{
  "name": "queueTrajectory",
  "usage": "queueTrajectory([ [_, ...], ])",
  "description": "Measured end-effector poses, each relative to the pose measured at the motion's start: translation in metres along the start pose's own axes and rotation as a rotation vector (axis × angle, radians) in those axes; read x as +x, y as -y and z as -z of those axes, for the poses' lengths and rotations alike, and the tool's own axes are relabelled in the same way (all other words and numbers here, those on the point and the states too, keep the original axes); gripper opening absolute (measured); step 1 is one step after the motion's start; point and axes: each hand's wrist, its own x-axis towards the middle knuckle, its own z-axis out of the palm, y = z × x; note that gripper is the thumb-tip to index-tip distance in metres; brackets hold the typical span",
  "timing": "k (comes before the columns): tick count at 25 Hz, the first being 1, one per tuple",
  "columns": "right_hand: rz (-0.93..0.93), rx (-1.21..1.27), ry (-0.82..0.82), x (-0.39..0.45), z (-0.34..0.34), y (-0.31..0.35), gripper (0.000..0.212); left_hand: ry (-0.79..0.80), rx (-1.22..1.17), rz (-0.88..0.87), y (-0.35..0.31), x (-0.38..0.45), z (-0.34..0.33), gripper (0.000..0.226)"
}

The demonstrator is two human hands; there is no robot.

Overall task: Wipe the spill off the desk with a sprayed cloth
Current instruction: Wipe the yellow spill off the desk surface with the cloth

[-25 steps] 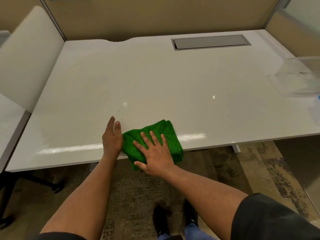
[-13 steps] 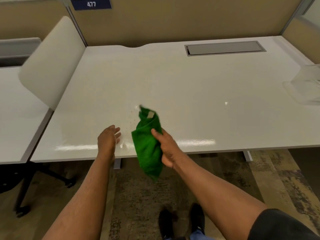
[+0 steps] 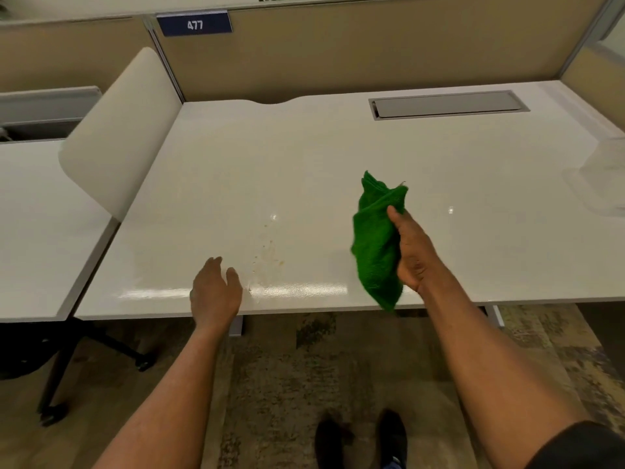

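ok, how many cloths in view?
1. The green cloth is bunched in the right hand, held above the desk near its front edge, right of the spill. None other visible.

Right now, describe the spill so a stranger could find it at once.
Start at the white desk and go to its near edge. Between the open left hand and the green cloth held in the right hand lies the spill: scattered brownish specks, the only marks there.
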Motion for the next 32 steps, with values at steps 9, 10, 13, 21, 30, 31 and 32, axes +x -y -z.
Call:
queueTrajectory([
  [9,-0.045,-1.187,0.183,0.061,-0.049,-0.058,0.057,0.180,0.405,-0.156,0.043,0.019,-0.014,0.070],
  [10,-0.018,-1.255,0.213,0.073,-0.059,-0.065,0.056,0.163,0.405,-0.158,0.044,0.020,-0.015,0.070],
  [13,0.052,-1.483,0.289,0.105,-0.083,-0.091,0.056,0.123,0.412,-0.172,0.048,0.021,-0.019,0.068],
  [21,0.228,-1.631,0.540,0.120,-0.142,-0.115,0.056,0.042,0.381,-0.200,0.051,0.022,-0.026,0.067],
  [30,0.322,-1.533,0.866,0.029,-0.126,-0.150,0.054,0.069,-0.191,-0.052,0.045,0.022,-0.002,0.056],
  [31,0.311,-1.524,0.895,0.020,-0.123,-0.148,0.053,0.087,-0.212,-0.025,0.045,0.023,0.001,0.053],
  [32,0.291,-1.513,0.916,0.011,-0.120,-0.145,0.052,0.107,-0.237,-0.006,0.044,0.024,0.005,0.051],
])
